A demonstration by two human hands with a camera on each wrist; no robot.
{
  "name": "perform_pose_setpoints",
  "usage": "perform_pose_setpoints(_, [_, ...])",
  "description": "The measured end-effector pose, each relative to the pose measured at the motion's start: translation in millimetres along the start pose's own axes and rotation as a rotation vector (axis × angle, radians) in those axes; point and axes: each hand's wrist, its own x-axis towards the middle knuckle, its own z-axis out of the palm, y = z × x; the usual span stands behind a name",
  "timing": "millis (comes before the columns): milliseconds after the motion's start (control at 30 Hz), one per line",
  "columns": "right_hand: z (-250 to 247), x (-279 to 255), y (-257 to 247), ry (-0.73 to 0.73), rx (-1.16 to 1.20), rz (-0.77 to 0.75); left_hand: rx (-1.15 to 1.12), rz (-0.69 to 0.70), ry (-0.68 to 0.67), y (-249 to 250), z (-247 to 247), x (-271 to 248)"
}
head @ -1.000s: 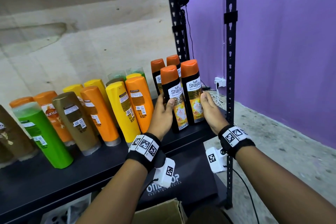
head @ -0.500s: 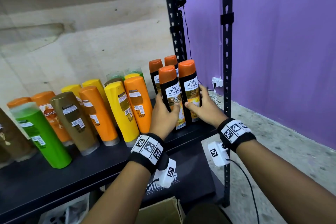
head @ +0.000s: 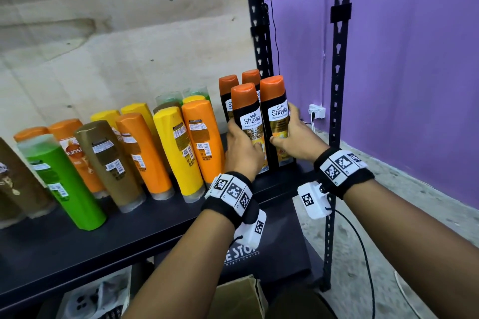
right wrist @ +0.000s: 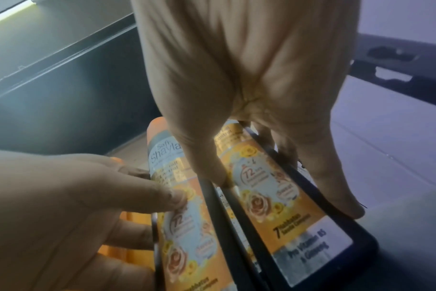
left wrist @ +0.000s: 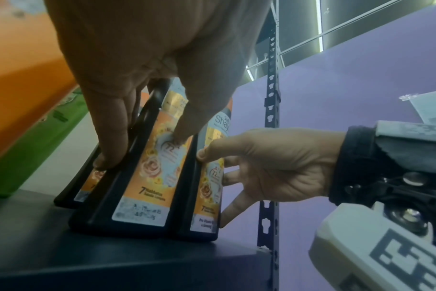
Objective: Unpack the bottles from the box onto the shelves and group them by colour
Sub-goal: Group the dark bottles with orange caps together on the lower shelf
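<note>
Four black bottles with orange caps stand at the right end of the black shelf (head: 155, 223). My left hand (head: 242, 150) grips the front left bottle (head: 250, 116), thumb (left wrist: 184, 122) on its label and fingers on its left side. My right hand (head: 293, 137) holds the front right bottle (head: 278, 111), thumb (right wrist: 207, 161) on its front edge and fingers along its right side. Both bottles (left wrist: 142, 187) (left wrist: 207, 196) stand side by side on the shelf, nearly touching. The cardboard box (head: 238, 298) shows below, between my forearms.
Left of my hands stands a crowd of leaning bottles: an orange bottle (head: 204, 137), a yellow bottle (head: 178, 147), a brown bottle (head: 111, 163), a green bottle (head: 62, 181). A black shelf post (head: 337, 111) rises just right of my right hand. A purple wall (head: 414, 59) lies beyond.
My right thumb has come round onto the front of the right bottle, and my left hand has closed more on the left bottle. The bottles still stand on the shelf.
</note>
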Motion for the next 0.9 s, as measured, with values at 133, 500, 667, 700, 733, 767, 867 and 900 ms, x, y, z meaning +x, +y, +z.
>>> perform_pose_setpoints(133, [7.9,16.0,-0.4,-0.012,-0.003,0.025,-0.015,-0.073,0.019,-1.5,6.3,17.4])
perform_pose_setpoints(500, [25.6,62.9,1.5,-0.027,0.028,0.073,-0.081,-0.178,0.035,-8.2,22.1,57.0])
perform_pose_setpoints(667, [29.4,75.5,3.1,-0.036,0.060,0.092,-0.128,-0.221,0.020,-9.3,23.4,68.3])
perform_pose_setpoints(700, [29.8,77.6,3.5,-0.037,0.065,0.093,-0.135,-0.225,0.017,-9.6,23.7,70.0])
perform_pose_setpoints(733, [30.3,79.6,3.9,-0.038,0.070,0.095,-0.140,-0.228,0.016,-10.0,24.1,71.4])
perform_pose_setpoints(767, [30.8,81.3,4.1,-0.038,0.076,0.099,-0.145,-0.229,0.017,-10.2,24.3,72.5])
perform_pose_setpoints(867, [32.0,85.4,5.2,-0.044,0.097,0.105,-0.161,-0.230,0.020,-11.5,25.8,75.0])
perform_pose_setpoints(900, [32.2,86.5,5.6,-0.045,0.102,0.103,-0.169,-0.230,0.020,-12.0,26.2,75.9])
